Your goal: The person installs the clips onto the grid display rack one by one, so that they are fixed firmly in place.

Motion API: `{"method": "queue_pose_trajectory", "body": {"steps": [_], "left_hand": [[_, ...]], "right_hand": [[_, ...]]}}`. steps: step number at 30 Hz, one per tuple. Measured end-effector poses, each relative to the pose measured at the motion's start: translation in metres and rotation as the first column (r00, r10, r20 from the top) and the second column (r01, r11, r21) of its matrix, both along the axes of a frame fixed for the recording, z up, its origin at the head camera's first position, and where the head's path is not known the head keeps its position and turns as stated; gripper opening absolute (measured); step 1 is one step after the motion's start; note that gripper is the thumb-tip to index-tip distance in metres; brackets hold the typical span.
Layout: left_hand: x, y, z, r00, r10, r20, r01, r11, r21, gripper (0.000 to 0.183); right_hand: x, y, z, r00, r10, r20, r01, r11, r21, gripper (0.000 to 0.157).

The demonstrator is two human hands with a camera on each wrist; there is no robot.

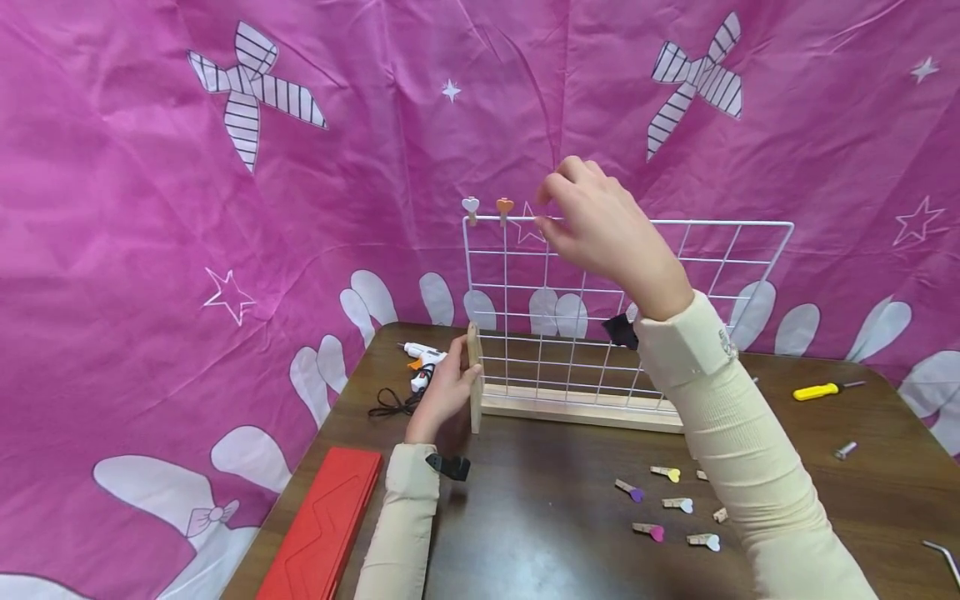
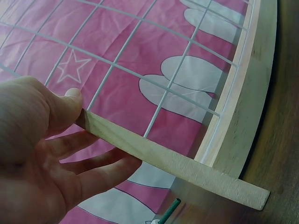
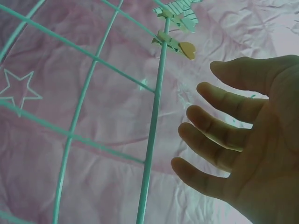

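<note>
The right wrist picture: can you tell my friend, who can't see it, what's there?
An empty right hand, fingers apart, is near a wire grid. Two clips sit on the grid's edge, one with an orange heart, one with a white heart. Behind is wrinkled pink cloth.

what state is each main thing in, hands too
left hand: gripping the wooden end piece
right hand: empty, near the wire grid
wire grid: standing upright
upper white clip: clipped to wire grid
orange clip: clipped to wire grid
purple clip: lying loose
yellow clip: lying loose
pink clip: lying loose
glue gun: lying on the table
screwdriver: lying flat
bolt: lying flat
red object: lying flat
</note>
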State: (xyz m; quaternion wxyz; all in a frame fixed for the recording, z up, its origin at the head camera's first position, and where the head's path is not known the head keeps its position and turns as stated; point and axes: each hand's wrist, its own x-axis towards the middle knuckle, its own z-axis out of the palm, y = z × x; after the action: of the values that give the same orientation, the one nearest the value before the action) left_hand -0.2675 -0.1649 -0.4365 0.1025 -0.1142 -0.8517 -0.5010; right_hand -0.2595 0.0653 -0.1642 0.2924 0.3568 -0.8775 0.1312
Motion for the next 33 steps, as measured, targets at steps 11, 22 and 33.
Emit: {"method": "queue_pose_trajectory", "body": {"steps": [11,22,33], "left_hand": [[-0.002,0.0,0.004,1.0,0.01,0.013,-0.01,1.0,0.006,0.048],[-0.001,0.0,0.003,0.999,0.012,0.033,-0.012,1.0,0.013,0.048],[0.0,0.001,0.003,0.999,0.009,0.032,-0.01,1.0,0.017,0.049]], "right_hand": [[0.02,0.042,-0.034,0.997,0.067,-0.039,-0.069,0.997,-0.039,0.009],[0.027,0.08,-0.078,0.999,0.042,0.009,-0.042,0.998,-0.046,0.009],[0.024,0.113,-0.135,0.995,0.026,0.101,-0.026,1.0,-0.006,0.008]]}}
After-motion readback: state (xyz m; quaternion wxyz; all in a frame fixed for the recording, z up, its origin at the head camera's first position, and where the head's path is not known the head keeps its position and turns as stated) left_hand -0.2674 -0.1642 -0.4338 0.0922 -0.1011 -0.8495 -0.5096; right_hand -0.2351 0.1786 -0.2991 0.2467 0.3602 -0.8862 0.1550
